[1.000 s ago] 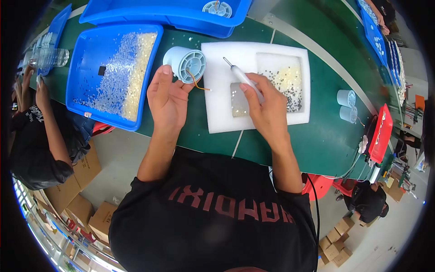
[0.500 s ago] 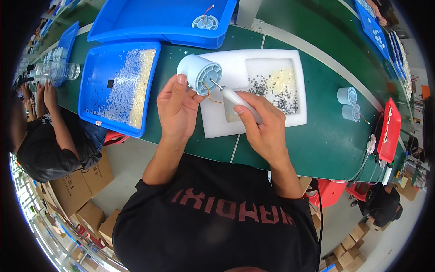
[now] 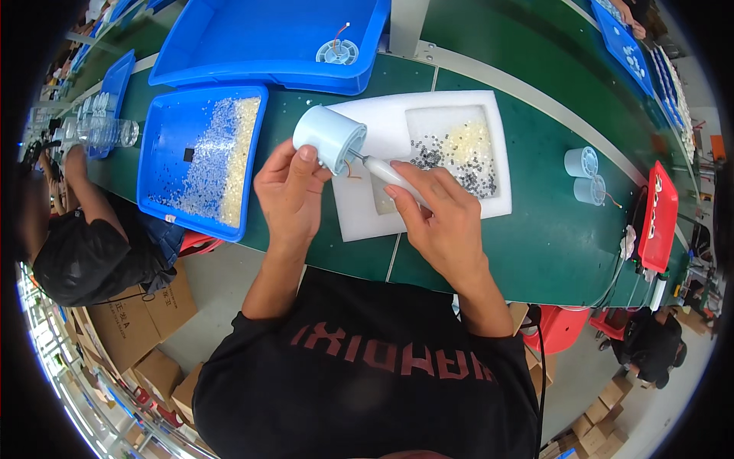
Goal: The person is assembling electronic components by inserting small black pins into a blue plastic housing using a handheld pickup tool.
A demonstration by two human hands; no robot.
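My left hand [image 3: 289, 187] grips a pale blue plastic cylinder [image 3: 323, 138] from below, tilted so its ribbed end faces right. Thin orange-brown wires hang from that end. In my right hand [image 3: 443, 203] is a white electric screwdriver [image 3: 394, 178], its metal shaft pointing left into the ribbed end. Where the bit's tip touches is hidden inside the cylinder's rim. Beneath both hands lies a white foam tray [image 3: 355, 218] holding small dark and cream-coloured pieces.
A blue tray [image 3: 145, 164] of tiny clear and cream pieces lies to the left. Behind it, a larger blue bin [image 3: 229, 73] contains a round part with wires. Two similar cylinders [image 3: 585, 176] and a red tray [image 3: 656, 229] are at right. A co-worker [image 3: 84, 237] sits at left.
The cylinder has turned so its ribbed end shows less and faces more to the right. The screwdriver has shifted slightly left and down with my right hand.
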